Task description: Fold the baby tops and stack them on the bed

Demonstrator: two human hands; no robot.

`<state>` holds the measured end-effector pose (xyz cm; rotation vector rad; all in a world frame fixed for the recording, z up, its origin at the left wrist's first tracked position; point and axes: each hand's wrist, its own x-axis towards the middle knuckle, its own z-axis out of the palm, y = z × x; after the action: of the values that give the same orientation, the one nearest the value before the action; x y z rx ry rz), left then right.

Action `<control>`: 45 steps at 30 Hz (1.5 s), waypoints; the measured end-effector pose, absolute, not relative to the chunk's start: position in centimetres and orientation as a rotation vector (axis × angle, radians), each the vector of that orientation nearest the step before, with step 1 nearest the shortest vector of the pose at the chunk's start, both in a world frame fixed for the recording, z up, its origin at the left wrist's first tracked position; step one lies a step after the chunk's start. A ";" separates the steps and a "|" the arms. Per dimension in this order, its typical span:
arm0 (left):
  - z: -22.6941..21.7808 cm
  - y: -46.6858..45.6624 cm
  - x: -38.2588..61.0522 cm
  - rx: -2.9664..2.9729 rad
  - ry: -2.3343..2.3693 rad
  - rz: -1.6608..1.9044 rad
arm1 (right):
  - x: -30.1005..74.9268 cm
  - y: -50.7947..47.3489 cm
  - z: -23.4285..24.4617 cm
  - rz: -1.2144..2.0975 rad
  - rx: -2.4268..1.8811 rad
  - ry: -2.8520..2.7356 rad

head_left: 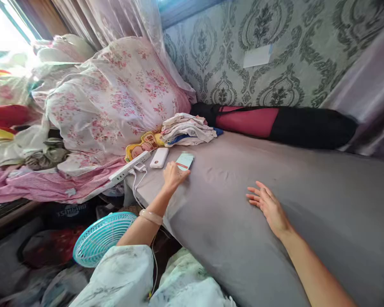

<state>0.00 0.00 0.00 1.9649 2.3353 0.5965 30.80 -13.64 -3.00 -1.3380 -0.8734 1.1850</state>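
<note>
The left hand (173, 175) is reaching across the smooth grey bedsheet (275, 204), its fingers curling loosely onto the near edge of a flat, pale teal card (184, 161) that is lying on the sheet; whether they are actually pinching it cannot be told. The card is bearing a thin red stripe, and its upper edge is blurred, so no writing is readable. A soft beige band is circling the left wrist. The right hand (269, 204) is resting palm down on the sheet, well apart from the card, fingers spread and holding nothing.

Just beside the card, a rounded white power bank (159, 157) is lying, and next to it a long white power strip (128, 169) with a white cable trailing off the bed's edge. Behind them a stack of folded cloths (187, 128) is sitting, soft and creased. A floral, gauzy cover (115, 98) is draping a bulky heap. Below, a round teal plastic fan grille (99, 238) is showing, and dark fabric nearby is carrying faint lettering, too dim to read.
</note>
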 end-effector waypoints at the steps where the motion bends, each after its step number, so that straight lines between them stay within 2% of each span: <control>1: -0.2 0.1 -0.7 1.900 2.380 0.583 | 30.9 -13.7 -3.1 1.182 -1.344 -0.878; 15: -1.9 2.5 -2.0 1.556 2.643 0.600 | 31.2 -13.7 -3.8 1.182 -1.332 -0.891; 25: -2.1 2.0 -1.9 1.642 2.679 0.626 | 31.0 -13.7 -3.4 1.168 -1.363 -0.926; 33: -1.4 1.0 -3.9 1.789 2.556 0.611 | 31.4 -15.3 -0.7 1.242 -1.553 -1.081; 39: 0.8 1.9 -7.9 1.765 2.539 0.907 | 36.6 -18.5 -1.3 0.872 -1.790 -1.293; 45: 2.9 4.6 -9.2 1.826 2.534 0.830 | 41.5 -21.0 -3.8 0.435 -2.119 -1.361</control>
<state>-9.23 4.62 2.87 1.8257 2.5344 0.8300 41.47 -21.04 -3.81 -2.1189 -1.3609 0.4348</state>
